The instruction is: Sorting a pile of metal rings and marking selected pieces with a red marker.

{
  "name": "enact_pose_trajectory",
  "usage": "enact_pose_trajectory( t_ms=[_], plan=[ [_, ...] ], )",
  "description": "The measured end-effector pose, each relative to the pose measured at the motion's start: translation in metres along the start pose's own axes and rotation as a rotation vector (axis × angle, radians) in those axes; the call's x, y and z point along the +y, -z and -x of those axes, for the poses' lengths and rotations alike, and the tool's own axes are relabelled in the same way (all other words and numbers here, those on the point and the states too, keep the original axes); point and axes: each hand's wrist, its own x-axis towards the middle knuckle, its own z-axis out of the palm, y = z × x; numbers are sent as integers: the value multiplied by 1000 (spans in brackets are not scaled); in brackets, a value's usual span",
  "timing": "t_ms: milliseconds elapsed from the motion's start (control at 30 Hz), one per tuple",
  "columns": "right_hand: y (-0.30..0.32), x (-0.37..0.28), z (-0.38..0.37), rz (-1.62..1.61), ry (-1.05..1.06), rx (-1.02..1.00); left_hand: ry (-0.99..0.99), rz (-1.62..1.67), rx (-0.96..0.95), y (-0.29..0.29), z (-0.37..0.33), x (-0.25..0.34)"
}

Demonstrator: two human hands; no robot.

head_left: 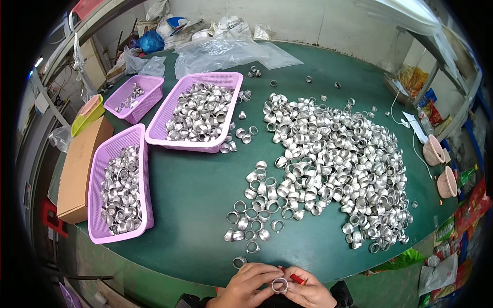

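Observation:
At the near table edge, my left hand (249, 285) pinches a silvery metal ring (279, 281) between thumb and fingers, its round opening facing up toward me. My right hand (309, 293) is closed around a slim red tool (297, 279), and its thumb and fingertips meet the ring's right side. The working end of the tool is hidden by my fingers, so its kind does not show. Just beyond my left hand lies a loose ring (239, 262). A wide heap of similar metal rings (334, 154) covers the right of the table, with several scattered toward me.
Purple baskets holding rings stand at the left: a near one (147, 205), a large middle one (226, 141) and a small far one (154, 95). A cardboard box (77, 174) is beside the near basket. Clear plastic sheeting (221, 56) lies at the back; pink bowls (447, 182) hang near the right edge.

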Motion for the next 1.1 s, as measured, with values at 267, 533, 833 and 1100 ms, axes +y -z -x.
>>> enact_pose_trajectory(
  t_ms=[267, 533, 833, 1100],
  plan=[
    [-3, 9, -1, 663, 280, 203, 67, -93, 18, -2, 9, -1],
    [-16, 2, -5, 554, 196, 271, 218, 142, -37, -3, 13, 0],
    [1, -13, -7, 945, 399, 309, 205, -99, 26, -9, 26, -23],
    [-6, 15, -14, 793, 360, 386, 184, -100, 61, -15, 30, -25]
  ],
)
